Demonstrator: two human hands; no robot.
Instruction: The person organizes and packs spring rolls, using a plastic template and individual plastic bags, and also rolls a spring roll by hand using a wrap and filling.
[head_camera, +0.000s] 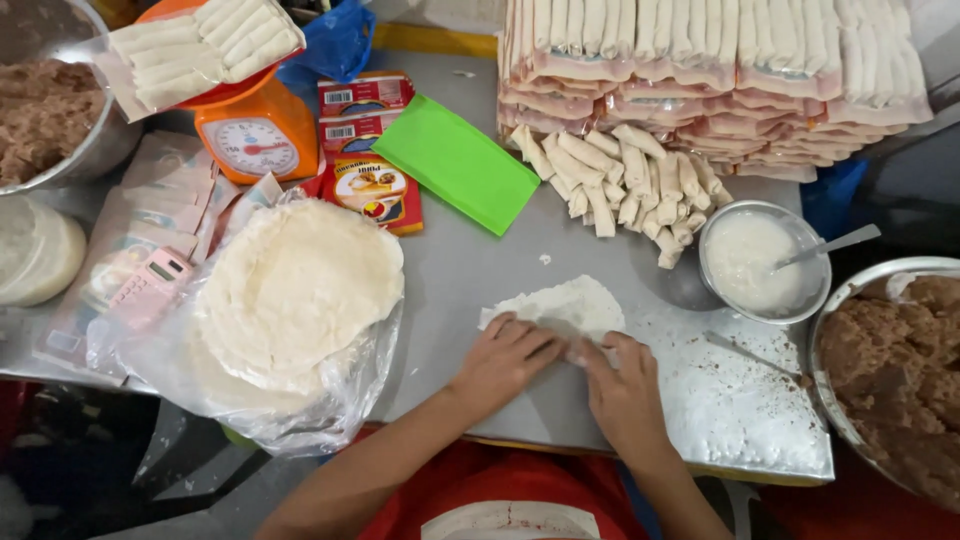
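My left hand (503, 360) and my right hand (622, 385) both press down on the near edge of a thin white wrapper (570, 304) lying on the metal table (470, 270). The fingers curl over the wrapper's folded near side, and whatever lies inside the fold is hidden. A stack of round white wrappers (295, 290) sits on clear plastic to the left. Beyond the wrapper lies a loose pile of finished white rolls (625, 185).
Packed rolls in trays (700, 70) are stacked at the back. A small metal bowl of white paste with a spoon (762, 262) and a big bowl of brown filling (895, 370) stand to the right. An orange scale (255, 130), green board (455, 162), pink calculator (150, 287) sit left.
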